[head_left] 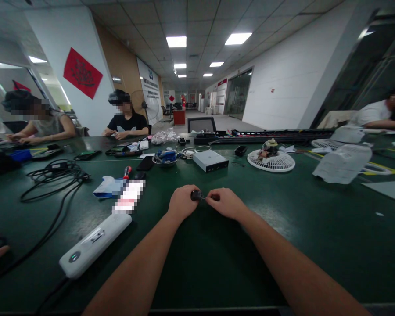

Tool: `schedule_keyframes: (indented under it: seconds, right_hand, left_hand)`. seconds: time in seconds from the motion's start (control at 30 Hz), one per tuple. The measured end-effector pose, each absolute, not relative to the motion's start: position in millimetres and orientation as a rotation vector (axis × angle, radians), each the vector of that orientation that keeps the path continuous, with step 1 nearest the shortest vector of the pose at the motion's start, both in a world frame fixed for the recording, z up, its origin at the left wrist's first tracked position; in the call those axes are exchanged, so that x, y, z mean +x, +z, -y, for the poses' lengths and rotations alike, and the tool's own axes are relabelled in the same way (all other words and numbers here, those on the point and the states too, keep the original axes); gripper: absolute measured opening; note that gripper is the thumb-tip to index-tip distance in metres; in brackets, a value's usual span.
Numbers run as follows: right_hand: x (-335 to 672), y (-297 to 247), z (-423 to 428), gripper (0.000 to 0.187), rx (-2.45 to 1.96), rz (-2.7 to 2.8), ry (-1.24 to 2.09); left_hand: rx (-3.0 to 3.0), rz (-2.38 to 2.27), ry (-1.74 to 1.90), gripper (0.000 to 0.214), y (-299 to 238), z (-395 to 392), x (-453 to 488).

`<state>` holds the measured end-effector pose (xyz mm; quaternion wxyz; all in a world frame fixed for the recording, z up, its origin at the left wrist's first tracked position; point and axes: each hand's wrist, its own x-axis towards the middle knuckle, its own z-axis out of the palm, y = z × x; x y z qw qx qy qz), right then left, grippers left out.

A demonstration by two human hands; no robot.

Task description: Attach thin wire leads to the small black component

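Over the dark green tabletop [237, 272], with a white oblong device [95, 245] lying off to the left, the work is kept at the centre, directly ahead of the camera. A small black part [196, 195] is clamped by the left grip [182, 203], while the right grip [224, 203] is pressed to its thin metal end, though a clamp there cannot be confirmed. The part is steadied at the fingertips above the tabletop, its long axis lying roughly level, with the metal end pointing right.
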<state>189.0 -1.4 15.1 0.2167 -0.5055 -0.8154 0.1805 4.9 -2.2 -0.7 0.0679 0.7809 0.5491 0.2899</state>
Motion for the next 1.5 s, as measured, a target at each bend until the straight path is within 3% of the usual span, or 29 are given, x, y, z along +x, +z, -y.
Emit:
schedule_keyframes:
  seconds: [0.63,0.9,1.07,1.5]
  right_hand:
    - [193,15,-2,0.03,-1.735,2.149,0.361]
    - [185,10,0,0.025,-1.521,2.256,0.441]
    - [182,8,2,0.013,-1.414,2.303,0.535]
    - [186,8,-4,0.015,-1.339,2.034,0.51]
  left_hand:
    - [2.269,-1.729,0.832,0.021,5,6,7]
    - [2.244,-1.764,0.841,0.022,-1,3,5]
    - [2.219,-1.764,0.838,0.024,-1,2,5]
    - [2.334,-1.568,0.82,0.025,6,6,7]
